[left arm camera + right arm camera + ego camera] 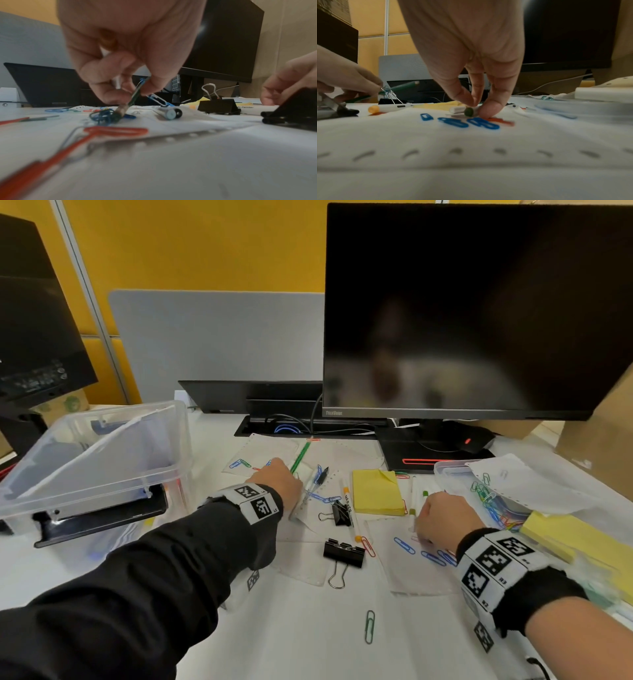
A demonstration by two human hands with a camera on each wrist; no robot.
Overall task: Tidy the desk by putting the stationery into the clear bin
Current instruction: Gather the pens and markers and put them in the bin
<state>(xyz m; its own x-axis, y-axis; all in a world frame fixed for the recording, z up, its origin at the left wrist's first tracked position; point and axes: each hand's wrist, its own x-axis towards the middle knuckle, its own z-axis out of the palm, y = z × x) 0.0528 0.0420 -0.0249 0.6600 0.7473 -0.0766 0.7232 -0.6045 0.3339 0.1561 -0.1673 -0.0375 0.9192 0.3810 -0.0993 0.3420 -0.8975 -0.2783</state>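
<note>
The left hand (279,479) pinches a green pencil (300,457) between thumb and fingers (109,86); in the left wrist view the pencil's lower end rests on the tabletop (274,628) among a blurred tangle of blue clips (102,116). A white item with an orange end also sits inside that palm, too hidden to name. From the head view the hand's back covers the grip.

The right hand (442,518) curls down onto a white marker (464,110) with a green end, thumb and fingers (491,108) closing on it where it lies on a sheet of paper (404,570). The head view shows only a little of the marker beyond the knuckles.

The clear bin (102,453) stands at the left, well apart from both hands, tilted on a black object under its near edge; what it holds is hazy through the plastic.

Between the hands lie two black binder clips (344,553), a yellow sticky pad (376,491), an orange-tipped marker (351,515) and pens (317,479). Blue clips (467,122) lie just before the right fingers. A green clip (370,626) lies alone nearer the person. At the right, a pile of coloured clips (493,508) sits partly under paper, and a yellow pad is cut off by the frame edge.
</note>
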